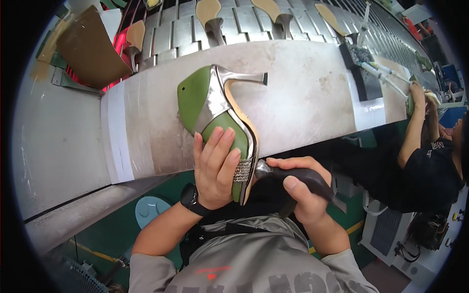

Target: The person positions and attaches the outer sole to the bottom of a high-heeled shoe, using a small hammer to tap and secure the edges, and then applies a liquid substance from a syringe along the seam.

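Observation:
A silver high-heeled shoe [216, 100] lies on its side over the near edge of the bench, heel pointing right and toe toward me. A green shoe last [193, 93] fills it. Across the front runs a band of sparkling stones [242, 171]. My left hand [215, 168] is laid over the green forepart and holds the shoe, fingers together. In my right hand [308, 188] is a dark-handled tool [305, 179] with a rounded metal head. That head is at the sole edge near the toe, and my fingers wrap the handle.
Shoe soles with heels [210, 17] stand along a slatted metal conveyor [181, 31] behind the bench [303, 93]. A brown board [90, 49] leans at the far left. On the right are a dark block with syringes [364, 73] and a co-worker [425, 161]. A light-blue stool [151, 211] stands below.

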